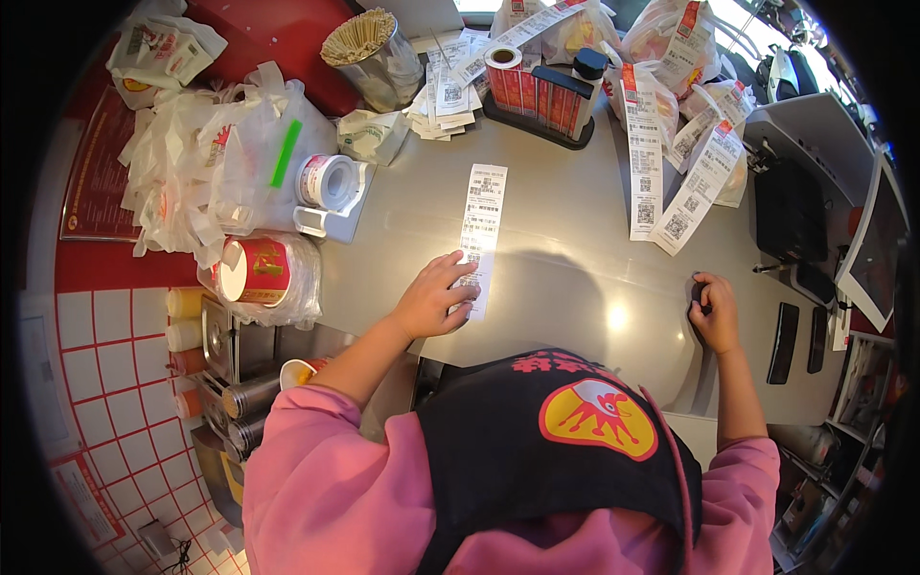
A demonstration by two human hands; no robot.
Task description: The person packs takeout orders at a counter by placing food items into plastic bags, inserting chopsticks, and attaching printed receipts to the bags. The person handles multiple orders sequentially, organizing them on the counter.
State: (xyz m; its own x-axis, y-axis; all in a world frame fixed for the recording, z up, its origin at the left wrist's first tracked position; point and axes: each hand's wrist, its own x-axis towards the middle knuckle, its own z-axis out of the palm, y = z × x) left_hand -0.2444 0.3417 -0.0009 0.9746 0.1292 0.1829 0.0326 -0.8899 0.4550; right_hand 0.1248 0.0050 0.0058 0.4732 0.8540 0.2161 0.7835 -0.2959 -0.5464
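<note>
A long white printed receipt [486,206] lies flat on the metal counter [565,225] in front of me. My left hand [439,299] rests on its lower half, fingers spread and bent a little, pressing it down rather than gripping it. Farther right, my right hand [717,314] is held with curled fingers at the counter's right side. Something small and dark shows at its fingertips, too little of it to name. Beyond the receipt stands a black dispenser [539,101] with a roll of red labels.
Receipts hang from tied plastic bags [661,105] at the far right. A metal cup of wooden sticks [374,62] stands at the back left. Left are plastic bags [206,144], a white tape roll [328,182] and wrapped paper bowls [257,271]. A screen [877,244] edges the right.
</note>
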